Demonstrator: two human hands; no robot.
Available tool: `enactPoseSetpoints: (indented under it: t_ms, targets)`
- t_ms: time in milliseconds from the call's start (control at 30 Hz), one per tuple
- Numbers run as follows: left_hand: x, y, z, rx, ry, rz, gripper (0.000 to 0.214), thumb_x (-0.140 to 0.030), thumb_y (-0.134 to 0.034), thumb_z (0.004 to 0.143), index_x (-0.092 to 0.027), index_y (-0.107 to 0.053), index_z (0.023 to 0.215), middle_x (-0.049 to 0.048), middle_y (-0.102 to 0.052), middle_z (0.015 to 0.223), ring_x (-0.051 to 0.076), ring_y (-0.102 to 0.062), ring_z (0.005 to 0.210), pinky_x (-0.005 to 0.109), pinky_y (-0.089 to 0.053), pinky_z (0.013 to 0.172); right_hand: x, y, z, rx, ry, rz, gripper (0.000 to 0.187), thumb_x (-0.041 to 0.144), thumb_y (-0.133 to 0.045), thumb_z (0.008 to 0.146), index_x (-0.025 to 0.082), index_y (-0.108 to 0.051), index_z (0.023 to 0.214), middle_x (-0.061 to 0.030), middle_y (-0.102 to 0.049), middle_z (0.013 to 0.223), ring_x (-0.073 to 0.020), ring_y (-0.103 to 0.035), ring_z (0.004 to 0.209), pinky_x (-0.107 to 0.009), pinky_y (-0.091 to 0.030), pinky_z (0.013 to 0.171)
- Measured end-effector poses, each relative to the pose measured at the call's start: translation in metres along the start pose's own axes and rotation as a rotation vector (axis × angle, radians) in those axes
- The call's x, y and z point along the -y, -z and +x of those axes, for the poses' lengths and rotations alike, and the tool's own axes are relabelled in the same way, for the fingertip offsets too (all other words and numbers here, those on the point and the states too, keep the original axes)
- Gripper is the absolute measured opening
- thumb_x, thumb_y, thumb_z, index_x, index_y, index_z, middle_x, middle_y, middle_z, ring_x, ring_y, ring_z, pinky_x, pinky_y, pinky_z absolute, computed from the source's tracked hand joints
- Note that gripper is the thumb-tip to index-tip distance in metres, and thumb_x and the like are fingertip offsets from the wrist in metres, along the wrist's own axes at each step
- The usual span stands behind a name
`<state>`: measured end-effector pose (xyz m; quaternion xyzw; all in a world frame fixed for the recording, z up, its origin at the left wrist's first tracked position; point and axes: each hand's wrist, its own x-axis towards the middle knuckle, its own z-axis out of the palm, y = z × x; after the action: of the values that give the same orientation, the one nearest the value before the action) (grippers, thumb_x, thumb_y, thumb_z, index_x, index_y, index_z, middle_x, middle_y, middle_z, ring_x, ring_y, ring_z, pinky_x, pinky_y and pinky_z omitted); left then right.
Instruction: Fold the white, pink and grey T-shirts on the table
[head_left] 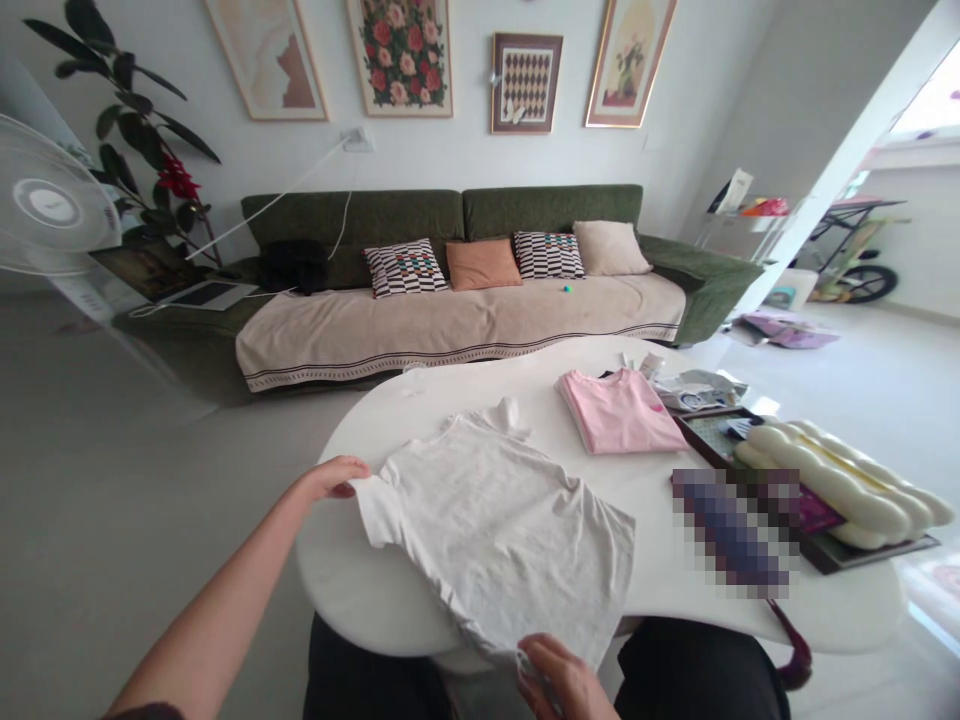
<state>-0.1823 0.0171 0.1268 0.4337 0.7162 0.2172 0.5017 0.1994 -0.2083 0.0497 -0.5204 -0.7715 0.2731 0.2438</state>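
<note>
A white T-shirt lies spread over the left part of the white table, its surface creased. Its collar points toward the sofa, and the hem hangs at the edge close to my lap. My left hand pinches the end of the sleeve on the left. With its fingers closed, my right hand grips the hem near the front edge of the table. Beyond the shirt to the right rests a folded pink shirt, touched by neither hand.
On the table's right are a tray with a puffy cream-coloured item on it, a plastic packet and a blurred-out purple object with a strap. Behind stands a green sofa with cushions. A fan is at far left.
</note>
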Motion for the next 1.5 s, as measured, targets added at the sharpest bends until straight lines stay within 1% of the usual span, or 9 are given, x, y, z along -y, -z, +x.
enactPoseSetpoints:
  t_ms: [200,367,533,667,833,1100,1200,1333,1500]
  targets:
    - [-0.075,-0.062,0.048,-0.055,-0.122,-0.142,0.027,-0.032,-0.064,0.064,-0.018,-0.060,0.086,-0.0021,-0.060,0.065,0.010,-0.058,0.056,0.022,-0.046,0.057,-0.048,0.020,0.016,-0.370,-0.512,0.376,0.061,0.070,-0.051,0.063,0.016,-0.064,0.089,-0.0103,-0.066,0.095,-0.0262,-0.060,0.092,-0.032,-0.048,0.079]
    - [-0.092,-0.134,0.084,-0.183,-0.175,-0.106,0.014,-0.027,-0.059,0.070,-0.014,-0.059,0.077,0.0037,-0.064,0.068,0.017,-0.063,0.066,0.026,-0.045,0.059,-0.091,0.009,0.022,-0.441,-0.715,0.450,0.075,0.080,-0.052,0.048,0.016,-0.061,0.085,-0.0116,-0.067,0.089,-0.0264,-0.063,0.082,-0.032,-0.050,0.069]
    - [-0.077,-0.140,0.078,-0.318,-0.349,0.003,0.020,-0.020,-0.051,0.075,-0.014,-0.059,0.092,0.0093,-0.064,0.096,0.019,-0.060,0.093,0.028,-0.044,0.081,-0.085,0.009,0.016,-0.326,-0.606,0.152,0.057,0.069,-0.037,0.074,0.017,-0.053,0.092,-0.0004,-0.059,0.053,-0.0182,-0.058,0.047,-0.027,-0.046,0.047]
    - [-0.036,-0.139,0.042,-0.368,-0.541,0.184,0.036,-0.029,-0.047,0.080,-0.019,-0.054,0.114,0.0087,-0.049,0.126,0.022,-0.038,0.122,0.033,-0.028,0.102,-0.059,0.026,0.025,-0.390,-0.206,-0.296,0.038,0.042,-0.040,0.086,0.020,-0.049,0.115,-0.0113,-0.060,0.110,-0.0236,-0.060,0.096,-0.032,-0.049,0.075]
    - [0.015,-0.172,0.026,-0.345,-0.493,0.712,0.061,-0.054,-0.048,0.076,-0.027,-0.041,0.130,0.0101,-0.019,0.145,0.043,-0.002,0.131,0.059,-0.014,0.098,-0.054,0.026,0.045,-0.007,0.299,-0.506,0.056,0.031,-0.048,0.082,0.028,-0.032,0.135,-0.0028,-0.033,0.140,-0.0289,-0.030,0.127,-0.042,-0.038,0.094]
    - [-0.054,-0.183,0.106,-0.163,-0.554,0.879,0.051,-0.050,-0.035,0.085,-0.038,-0.030,0.134,0.0036,-0.013,0.147,0.035,-0.004,0.133,0.057,-0.011,0.099,-0.018,-0.044,0.072,-0.048,-0.093,-0.468,0.073,0.039,-0.051,0.080,0.022,-0.014,0.141,-0.0086,-0.010,0.145,-0.0354,-0.012,0.131,-0.053,-0.029,0.098]
    - [-0.079,-0.193,0.120,-0.154,-0.601,0.936,0.047,-0.044,-0.034,0.087,-0.037,-0.033,0.133,0.0034,-0.015,0.147,0.033,-0.004,0.133,0.058,-0.007,0.100,0.005,-0.052,0.089,0.001,-0.083,-0.375,0.079,0.041,-0.053,0.078,0.024,-0.009,0.141,-0.0090,-0.007,0.145,-0.0375,-0.014,0.130,-0.054,-0.032,0.095]
    - [-0.077,-0.214,0.120,-0.223,-0.761,0.897,0.051,-0.047,-0.035,0.086,-0.035,-0.029,0.135,0.0013,-0.011,0.148,0.031,0.000,0.134,0.054,-0.007,0.103,-0.002,-0.037,0.094,-0.025,-0.064,-0.373,0.078,0.038,-0.053,0.078,0.032,-0.007,0.140,-0.0037,-0.006,0.146,-0.0359,-0.013,0.131,-0.057,-0.028,0.096]
    - [-0.070,-0.224,0.117,-0.248,-0.606,0.852,0.058,-0.056,-0.036,0.082,-0.032,-0.033,0.134,0.0053,-0.019,0.146,0.035,-0.008,0.132,0.055,-0.009,0.102,-0.037,-0.037,0.080,0.016,-0.026,-0.385,0.081,0.040,-0.056,0.074,0.032,-0.010,0.140,-0.0067,-0.017,0.145,-0.0364,-0.020,0.129,-0.056,-0.029,0.095]
